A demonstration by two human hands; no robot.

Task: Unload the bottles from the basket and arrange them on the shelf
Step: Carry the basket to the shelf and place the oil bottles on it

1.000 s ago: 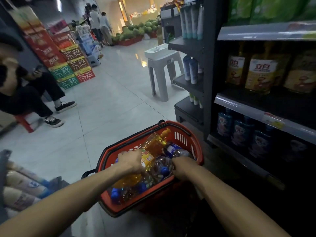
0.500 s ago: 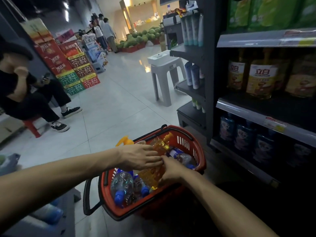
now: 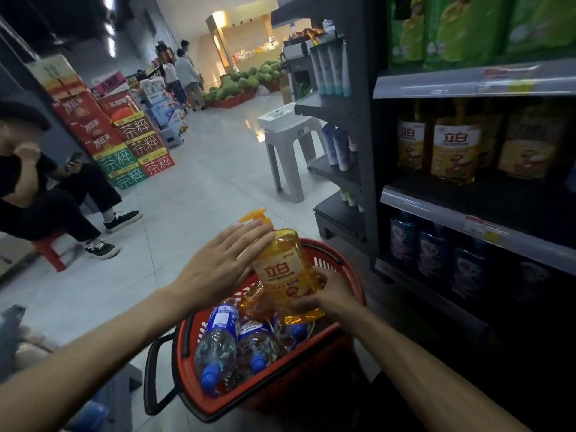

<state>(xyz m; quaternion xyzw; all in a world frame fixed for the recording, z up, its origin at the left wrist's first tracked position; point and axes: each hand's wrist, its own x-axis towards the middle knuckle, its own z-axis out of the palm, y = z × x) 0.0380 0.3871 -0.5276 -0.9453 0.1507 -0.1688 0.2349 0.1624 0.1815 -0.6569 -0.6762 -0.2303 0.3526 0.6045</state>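
- Head view: yellow pump bottle (image 3: 285,272) held just above the red basket (image 3: 268,392), tilted, pump head toward the upper left, label facing the camera.
- Right hand (image 3: 324,294) at the bottle's lower part, fingers curled round it, grasping.
- Left hand (image 3: 218,269) flat against the bottle's upper part near the neck, fingers straight and released, touching without gripping.
- Inside the basket: clear water bottles (image 3: 215,347) with blue caps lying on their sides, plus 1 more yellow bottle (image 3: 252,304) partly hidden beneath the held 1.
- Just right of the basket: dark shelf (image 3: 467,213).
- On the shelf: matching yellow bottles (image 3: 453,151) on the middle level, blue bottles (image 3: 433,254) on the level below, green pouches (image 3: 467,26) on top.
- Farther down the aisle: grey stool (image 3: 290,151), stacked cartons (image 3: 137,151), seated person (image 3: 46,194) in dark clothes at far left.
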